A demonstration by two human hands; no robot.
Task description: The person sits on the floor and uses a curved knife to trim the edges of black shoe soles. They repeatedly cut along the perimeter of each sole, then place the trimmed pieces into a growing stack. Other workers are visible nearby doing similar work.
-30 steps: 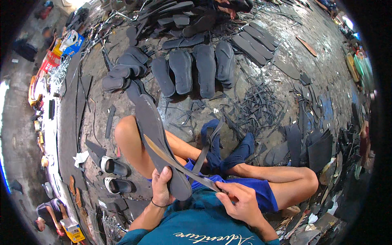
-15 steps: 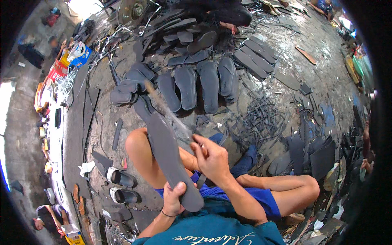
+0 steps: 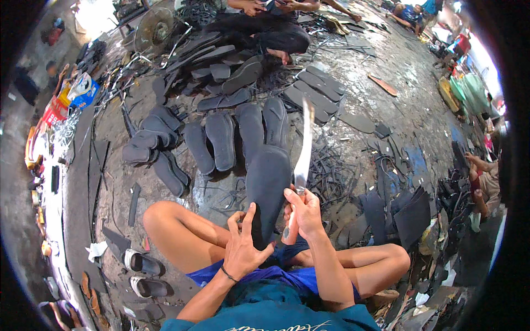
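Observation:
A dark grey shoe sole (image 3: 269, 185) stands tilted in front of me, between my two hands. My left hand (image 3: 243, 240) is at its lower left edge, with fingers curved and spread apart; the index fingertip and thumb are close to the sole. My right hand (image 3: 307, 216) grips a knife (image 3: 303, 157) by its pinkish handle, with the long, slightly curved blade pointing up and away. The right fingers lie against the sole's right edge; whether they also pinch it, I cannot tell. Beyond are several stacked dark soles (image 3: 221, 140).
Thin black offcut strips (image 3: 331, 176) are heaped at the right. Dark sheets (image 3: 411, 215) lie farther right, grey flat soles (image 3: 314, 91) beyond. White-strapped sandals (image 3: 144, 262) are by my left knee. Across from me sits a person whose hands (image 3: 270, 6) hold something; a fan (image 3: 153, 30) stands nearby.
The sole has turned more upright and swung right. My left hand has loosened from its near end. The knife blade, earlier blurred and pointing up-left, now points up. The view has shifted.

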